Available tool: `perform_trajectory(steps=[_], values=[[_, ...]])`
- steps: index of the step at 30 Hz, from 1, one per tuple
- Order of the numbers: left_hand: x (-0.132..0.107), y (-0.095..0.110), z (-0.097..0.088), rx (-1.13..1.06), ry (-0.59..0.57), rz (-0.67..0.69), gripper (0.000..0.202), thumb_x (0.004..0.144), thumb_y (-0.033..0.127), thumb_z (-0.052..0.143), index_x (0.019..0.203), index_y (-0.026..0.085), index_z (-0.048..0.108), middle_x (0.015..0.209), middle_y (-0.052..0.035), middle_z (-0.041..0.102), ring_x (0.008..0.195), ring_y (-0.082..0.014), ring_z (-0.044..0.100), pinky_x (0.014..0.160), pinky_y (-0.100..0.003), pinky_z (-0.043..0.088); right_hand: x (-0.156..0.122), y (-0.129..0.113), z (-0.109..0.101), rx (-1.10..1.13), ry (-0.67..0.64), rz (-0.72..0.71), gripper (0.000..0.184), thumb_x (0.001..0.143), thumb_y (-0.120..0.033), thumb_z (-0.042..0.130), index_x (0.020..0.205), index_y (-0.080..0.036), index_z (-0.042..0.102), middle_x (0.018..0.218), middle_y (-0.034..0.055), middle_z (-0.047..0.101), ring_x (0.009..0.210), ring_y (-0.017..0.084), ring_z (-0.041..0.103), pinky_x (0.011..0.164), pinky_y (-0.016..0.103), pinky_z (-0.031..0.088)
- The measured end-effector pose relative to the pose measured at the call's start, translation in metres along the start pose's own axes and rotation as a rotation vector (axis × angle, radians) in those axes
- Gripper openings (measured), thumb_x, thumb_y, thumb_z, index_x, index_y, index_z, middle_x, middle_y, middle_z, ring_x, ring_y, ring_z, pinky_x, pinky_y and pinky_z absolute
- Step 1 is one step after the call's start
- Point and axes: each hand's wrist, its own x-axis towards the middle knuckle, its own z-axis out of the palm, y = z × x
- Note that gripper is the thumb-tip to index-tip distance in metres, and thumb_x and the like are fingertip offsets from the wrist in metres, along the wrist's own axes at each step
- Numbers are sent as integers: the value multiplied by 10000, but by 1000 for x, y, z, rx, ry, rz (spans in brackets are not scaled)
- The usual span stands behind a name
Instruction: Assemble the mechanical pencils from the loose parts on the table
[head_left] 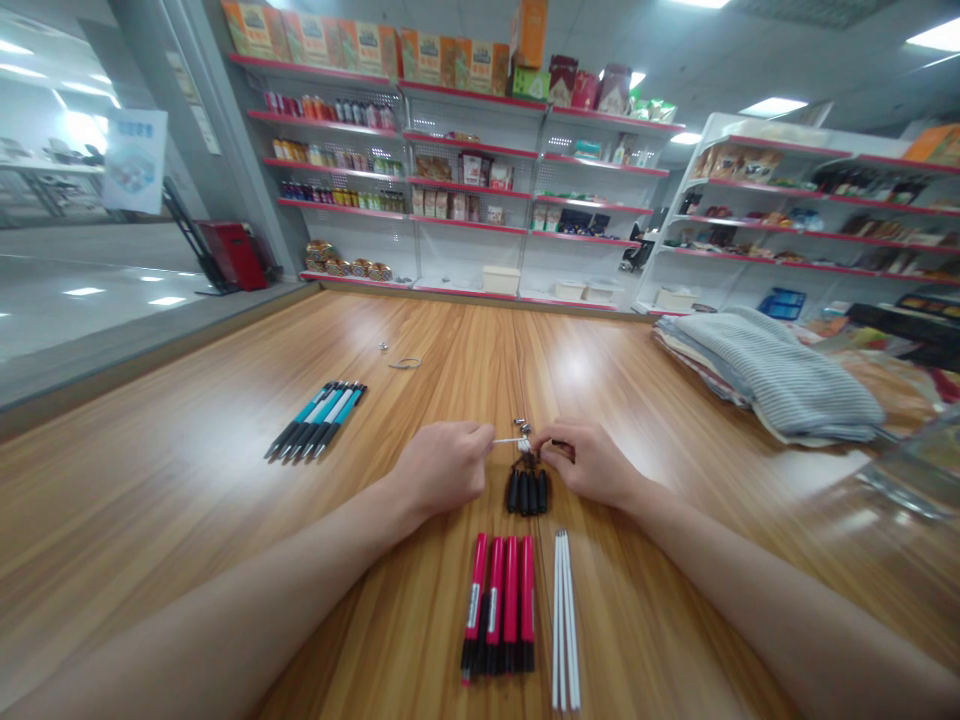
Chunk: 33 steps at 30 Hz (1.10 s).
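Observation:
My left hand (450, 460) is closed, with a thin white pen refill (508, 440) sticking out of its fingertips to the right. Opposite it, my right hand (589, 458) pinches a small black piece (559, 442), mostly covered by the fingers. Between the hands lie a few small metal pen tips (519, 422) and a little cluster of tiny parts, too blurred to name. Just below are several black pen grips (527, 492) in a row. Closer to me are several pink pen barrels (511, 590) with black ends, and beside them several white refills (565, 620).
Several teal-and-black pens (319, 420) lie side by side on the wooden table (187, 500) at left. A thin loop (405, 363) and a small shiny piece (384, 346) are farther back. Folded striped cloth (780, 370) sits at right. Stocked shelves (472, 180) stand behind.

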Motion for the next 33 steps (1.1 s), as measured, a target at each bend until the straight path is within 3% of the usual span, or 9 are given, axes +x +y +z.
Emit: perform_trajectory(steps=[8, 14, 33], values=[[-1, 0, -3, 23, 2, 31, 112, 822, 186, 471, 775, 171, 572, 730, -66, 639, 650, -200, 610, 544, -277, 361, 1, 8, -1, -130, 8, 29, 74, 804, -113, 559, 792, -167, 609, 759, 22, 603, 716, 146, 544, 658, 253, 404], [-1, 1, -2, 23, 0, 37, 107, 823, 188, 471, 778, 181, 567, 731, -60, 635, 651, -207, 609, 551, -280, 368, 1, 2, -2, -134, 122, 2, 83, 826, -116, 531, 853, -171, 588, 804, 25, 615, 761, 157, 547, 693, 265, 408], [-2, 6, -1, -18, 61, 101, 160, 877, 201, 430, 784, 172, 556, 718, -49, 624, 631, -168, 590, 544, -266, 366, -2, -19, 2, -154, 119, -144, 87, 847, -129, 506, 889, -170, 570, 826, 51, 613, 773, 178, 535, 710, 307, 394]])
